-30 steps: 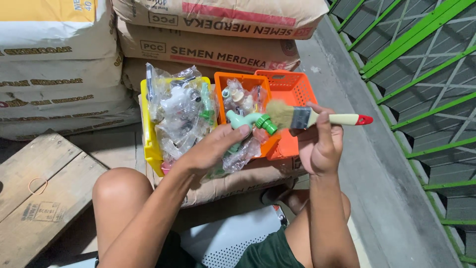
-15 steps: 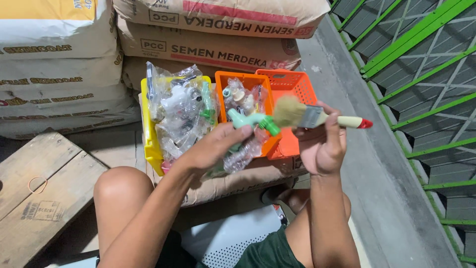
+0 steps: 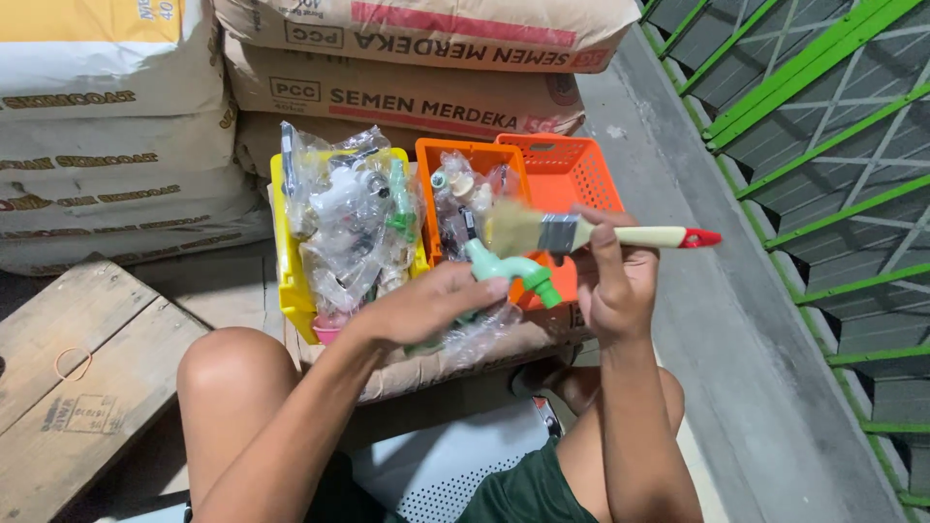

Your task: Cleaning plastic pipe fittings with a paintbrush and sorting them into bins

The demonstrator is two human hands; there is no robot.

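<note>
At the far left lies a worn wooden crate (image 3: 87,378), beside your bare left knee (image 3: 228,373). Behind it, white and brown paper sacks (image 3: 116,145) are stacked. Next comes a yellow plastic basket (image 3: 291,261) crammed with small fittings sealed in clear plastic bags (image 3: 344,218), resting on another brown sack (image 3: 455,353). Your left hand (image 3: 426,305) is curled shut around a pale green plastic tap with a darker green nozzle (image 3: 509,271), held above the basket's right edge with a clear bag (image 3: 475,334) trailing beneath it. Behind the tap sit 2 orange plastic baskets (image 3: 572,174), just beside the yellow one. Your right hand (image 3: 610,281) is closed on a flat paintbrush with a cream handle and red tip (image 3: 591,234), held level, its tan bristles (image 3: 513,230) just above the tap. Green metal railings (image 3: 814,155) line the right side.
</note>
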